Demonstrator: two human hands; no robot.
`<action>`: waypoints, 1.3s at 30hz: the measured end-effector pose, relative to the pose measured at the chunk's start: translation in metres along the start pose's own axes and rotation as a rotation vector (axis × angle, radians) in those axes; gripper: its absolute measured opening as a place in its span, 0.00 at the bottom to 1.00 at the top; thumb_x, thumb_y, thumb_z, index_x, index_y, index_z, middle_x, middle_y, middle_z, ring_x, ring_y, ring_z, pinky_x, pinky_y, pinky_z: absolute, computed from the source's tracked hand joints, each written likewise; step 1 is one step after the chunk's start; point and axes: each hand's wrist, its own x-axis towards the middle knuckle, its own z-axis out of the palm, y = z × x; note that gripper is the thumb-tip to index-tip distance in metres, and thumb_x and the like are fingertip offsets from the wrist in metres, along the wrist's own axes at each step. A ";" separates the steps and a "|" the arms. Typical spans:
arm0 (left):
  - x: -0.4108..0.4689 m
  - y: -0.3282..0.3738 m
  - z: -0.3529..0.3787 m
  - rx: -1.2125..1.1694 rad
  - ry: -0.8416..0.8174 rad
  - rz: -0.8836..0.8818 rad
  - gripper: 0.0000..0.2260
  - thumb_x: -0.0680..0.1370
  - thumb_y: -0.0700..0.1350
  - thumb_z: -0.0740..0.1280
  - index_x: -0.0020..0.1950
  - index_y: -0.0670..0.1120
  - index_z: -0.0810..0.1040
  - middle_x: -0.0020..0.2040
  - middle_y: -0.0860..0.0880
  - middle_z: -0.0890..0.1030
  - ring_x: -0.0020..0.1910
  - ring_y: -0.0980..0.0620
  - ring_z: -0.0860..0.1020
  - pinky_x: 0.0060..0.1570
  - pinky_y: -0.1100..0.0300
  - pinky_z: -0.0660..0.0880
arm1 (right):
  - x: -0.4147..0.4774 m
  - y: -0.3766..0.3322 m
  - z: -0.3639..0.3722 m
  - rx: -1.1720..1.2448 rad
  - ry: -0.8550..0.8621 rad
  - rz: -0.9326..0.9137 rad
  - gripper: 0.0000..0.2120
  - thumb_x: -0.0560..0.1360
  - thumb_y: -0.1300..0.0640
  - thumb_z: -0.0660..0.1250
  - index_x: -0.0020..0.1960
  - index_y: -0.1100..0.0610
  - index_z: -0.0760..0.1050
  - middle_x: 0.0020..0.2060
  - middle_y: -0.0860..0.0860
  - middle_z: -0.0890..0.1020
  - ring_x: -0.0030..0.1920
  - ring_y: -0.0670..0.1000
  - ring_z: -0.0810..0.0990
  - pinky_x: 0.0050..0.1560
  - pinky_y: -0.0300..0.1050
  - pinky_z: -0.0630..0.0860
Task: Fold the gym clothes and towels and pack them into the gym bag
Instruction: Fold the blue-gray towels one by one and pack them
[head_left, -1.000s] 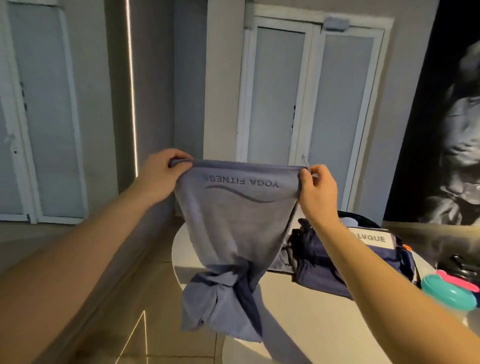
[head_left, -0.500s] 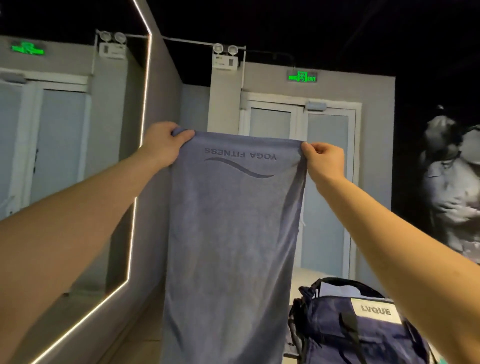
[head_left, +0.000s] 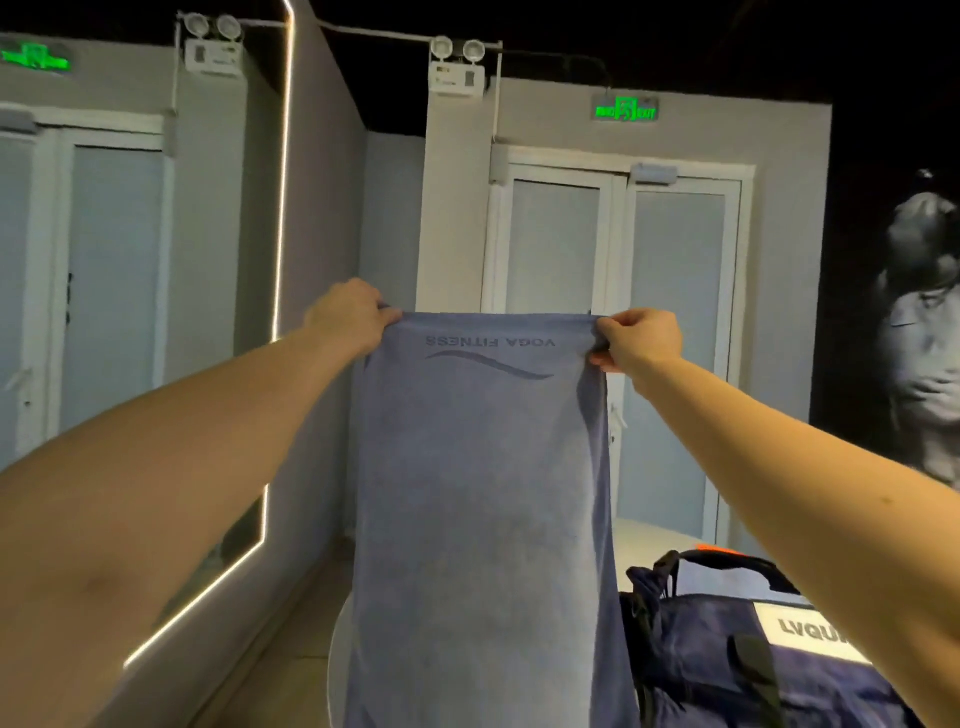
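Left hand (head_left: 345, 317) and right hand (head_left: 640, 340) each pinch a top corner of the blue towel (head_left: 483, 519), hanging flat beside the gym bag (head_left: 727, 660).

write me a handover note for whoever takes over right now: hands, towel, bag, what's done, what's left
Left hand pinches the top left corner of the towel; right hand pinches the top right corner.
Towel hangs flat, full length, unfolded, left of the gym bag.
Done: towel held spread out.
Left: fold it, pack it in the bag; other clothes not in view.
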 end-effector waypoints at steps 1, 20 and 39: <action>0.000 -0.009 0.019 0.010 -0.052 -0.037 0.15 0.78 0.56 0.69 0.37 0.47 0.79 0.42 0.45 0.80 0.43 0.43 0.78 0.40 0.56 0.71 | 0.002 0.018 0.009 -0.016 -0.011 0.034 0.03 0.76 0.62 0.70 0.47 0.62 0.82 0.41 0.61 0.85 0.33 0.61 0.85 0.33 0.47 0.83; -0.082 -0.183 0.409 -0.125 -0.388 -0.501 0.13 0.78 0.47 0.70 0.51 0.36 0.82 0.40 0.40 0.84 0.37 0.44 0.85 0.34 0.61 0.78 | 0.006 0.412 0.171 -0.214 -0.171 0.520 0.04 0.78 0.61 0.71 0.46 0.63 0.80 0.43 0.61 0.84 0.36 0.60 0.85 0.40 0.54 0.85; -0.276 -0.135 0.326 -0.213 -0.666 -0.093 0.12 0.79 0.43 0.67 0.62 0.45 0.80 0.61 0.48 0.79 0.59 0.49 0.77 0.62 0.55 0.73 | -0.153 0.356 0.103 -0.078 -0.529 0.495 0.09 0.79 0.68 0.67 0.59 0.66 0.77 0.51 0.63 0.83 0.50 0.61 0.85 0.48 0.50 0.84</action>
